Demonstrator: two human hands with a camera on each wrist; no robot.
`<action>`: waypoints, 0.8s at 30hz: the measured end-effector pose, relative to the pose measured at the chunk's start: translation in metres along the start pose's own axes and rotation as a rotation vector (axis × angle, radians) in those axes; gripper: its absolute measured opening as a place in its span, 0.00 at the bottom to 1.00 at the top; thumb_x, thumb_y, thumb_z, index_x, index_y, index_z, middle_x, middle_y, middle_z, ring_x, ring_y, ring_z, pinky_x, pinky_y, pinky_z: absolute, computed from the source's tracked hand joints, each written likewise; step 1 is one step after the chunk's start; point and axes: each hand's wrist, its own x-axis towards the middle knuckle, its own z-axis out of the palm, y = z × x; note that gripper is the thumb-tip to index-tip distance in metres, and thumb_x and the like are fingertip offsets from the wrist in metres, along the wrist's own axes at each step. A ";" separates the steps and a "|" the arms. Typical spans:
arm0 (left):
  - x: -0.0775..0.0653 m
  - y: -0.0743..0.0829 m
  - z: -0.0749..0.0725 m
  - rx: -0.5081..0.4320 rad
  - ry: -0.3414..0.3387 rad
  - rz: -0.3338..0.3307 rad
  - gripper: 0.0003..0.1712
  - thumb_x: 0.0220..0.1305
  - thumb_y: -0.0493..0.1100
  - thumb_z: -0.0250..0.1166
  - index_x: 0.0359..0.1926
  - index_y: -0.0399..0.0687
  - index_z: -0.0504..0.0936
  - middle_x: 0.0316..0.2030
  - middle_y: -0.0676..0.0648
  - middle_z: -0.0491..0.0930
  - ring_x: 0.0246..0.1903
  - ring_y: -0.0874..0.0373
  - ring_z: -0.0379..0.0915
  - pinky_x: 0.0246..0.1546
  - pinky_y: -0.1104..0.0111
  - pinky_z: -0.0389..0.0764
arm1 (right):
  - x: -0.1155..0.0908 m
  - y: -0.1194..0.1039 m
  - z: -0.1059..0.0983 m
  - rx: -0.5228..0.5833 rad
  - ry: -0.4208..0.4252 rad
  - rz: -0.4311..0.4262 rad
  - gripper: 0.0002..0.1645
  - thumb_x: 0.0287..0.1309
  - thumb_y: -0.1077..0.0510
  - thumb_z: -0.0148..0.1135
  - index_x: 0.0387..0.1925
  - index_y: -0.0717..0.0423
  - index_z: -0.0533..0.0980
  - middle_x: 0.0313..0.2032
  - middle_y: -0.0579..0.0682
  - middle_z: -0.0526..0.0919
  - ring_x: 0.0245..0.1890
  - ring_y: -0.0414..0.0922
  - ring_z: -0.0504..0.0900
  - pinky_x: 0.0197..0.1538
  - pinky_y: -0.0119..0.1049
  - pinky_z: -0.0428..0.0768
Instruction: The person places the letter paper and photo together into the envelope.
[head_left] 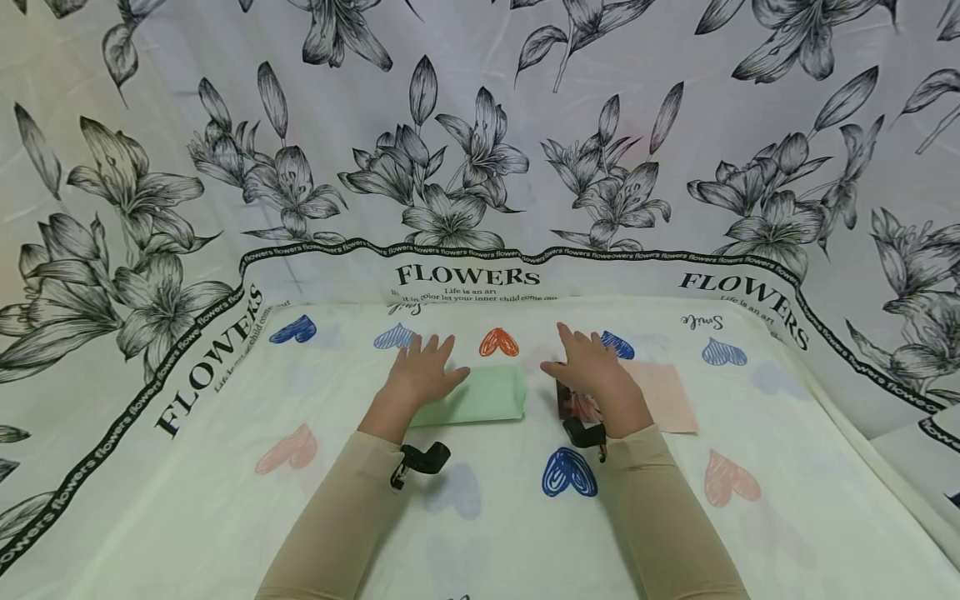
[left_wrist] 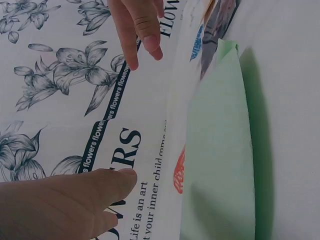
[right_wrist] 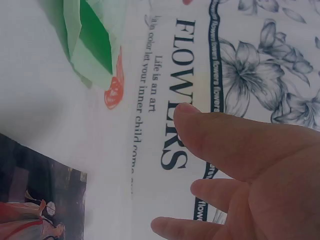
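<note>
A pale green envelope point(head_left: 480, 396) lies on the white tablecloth, its end toward the right gaping and showing darker green inside in the right wrist view. My left hand point(head_left: 422, 377), fingers spread, hovers over the envelope's left part and holds nothing. To the right, a dark picture card point(right_wrist: 42, 200) printed with figures in red clothing lies partly hidden under my right hand point(head_left: 598, 371). Beside the card is a pale pink sheet point(head_left: 667, 400), whose left part the hand covers in the head view. The right fingers are extended and spread, gripping nothing.
The tablecloth point(head_left: 495, 533) carries printed hearts in blue, red and pink. Behind it hangs a white cloth point(head_left: 457, 50) with black flower drawings and "FLOWERS" lettering. Black camera mounts point(head_left: 423, 460) sit at both wrists.
</note>
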 end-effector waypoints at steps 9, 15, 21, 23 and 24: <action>-0.001 0.003 0.003 -0.030 -0.089 0.013 0.45 0.74 0.63 0.55 0.81 0.45 0.56 0.77 0.34 0.55 0.76 0.32 0.43 0.74 0.38 0.47 | 0.004 0.007 0.004 0.016 -0.038 0.019 0.51 0.72 0.40 0.58 0.82 0.58 0.47 0.76 0.67 0.57 0.76 0.71 0.44 0.72 0.73 0.43; 0.000 0.002 0.006 -0.062 -0.136 0.009 0.47 0.72 0.64 0.58 0.81 0.47 0.56 0.76 0.35 0.58 0.75 0.31 0.46 0.74 0.38 0.46 | 0.006 0.010 0.008 0.023 -0.073 0.054 0.51 0.71 0.39 0.58 0.82 0.57 0.48 0.75 0.67 0.59 0.76 0.72 0.43 0.73 0.71 0.42; -0.003 0.003 0.007 -0.091 -0.168 0.017 0.52 0.66 0.66 0.65 0.81 0.49 0.56 0.75 0.38 0.62 0.75 0.35 0.53 0.74 0.38 0.44 | 0.007 0.015 0.011 0.033 -0.109 0.090 0.49 0.70 0.40 0.59 0.81 0.57 0.52 0.75 0.65 0.61 0.76 0.72 0.45 0.73 0.71 0.42; -0.004 0.003 0.007 -0.101 -0.173 0.021 0.55 0.62 0.66 0.69 0.81 0.49 0.56 0.75 0.39 0.63 0.74 0.37 0.55 0.74 0.38 0.44 | 0.007 0.018 0.011 0.045 -0.116 0.096 0.48 0.70 0.41 0.60 0.80 0.56 0.54 0.74 0.65 0.62 0.76 0.72 0.45 0.73 0.72 0.41; -0.005 0.003 0.007 -0.104 -0.176 0.024 0.57 0.60 0.67 0.70 0.81 0.49 0.55 0.75 0.39 0.63 0.74 0.38 0.56 0.74 0.39 0.44 | 0.006 0.020 0.012 0.047 -0.118 0.094 0.48 0.69 0.42 0.61 0.80 0.56 0.55 0.74 0.65 0.63 0.76 0.72 0.46 0.73 0.72 0.42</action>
